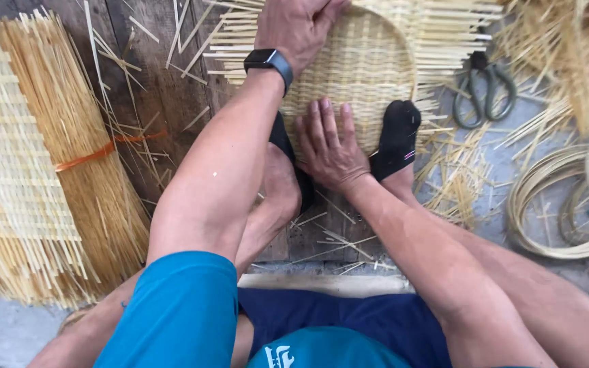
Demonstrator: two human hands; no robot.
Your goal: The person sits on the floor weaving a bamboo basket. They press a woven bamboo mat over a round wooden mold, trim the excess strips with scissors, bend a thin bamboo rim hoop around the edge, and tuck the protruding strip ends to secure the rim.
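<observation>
The left hand [299, 27] reaches far forward with a straight arm and presses on the far part of the woven mat [359, 75]; its fingers are bent at the top edge of the picture, and it cannot be told if they grip a strip or only push. A black watch [268, 63] sits on this wrist. The right hand [328, 146] lies flat and open on the near edge of the mat, fingers together and pointing forward, holding nothing. Two feet in black socks [397, 140] stand on the near edge, one on each side of the right hand. The mat lies on dark boards [161, 82], with loose strip ends sticking out at its sides. Scissors [485, 92] lie just right of the mat, coiled hoops [560, 204] farther right, a tied bundle [83, 157] well apart on the left.
</observation>
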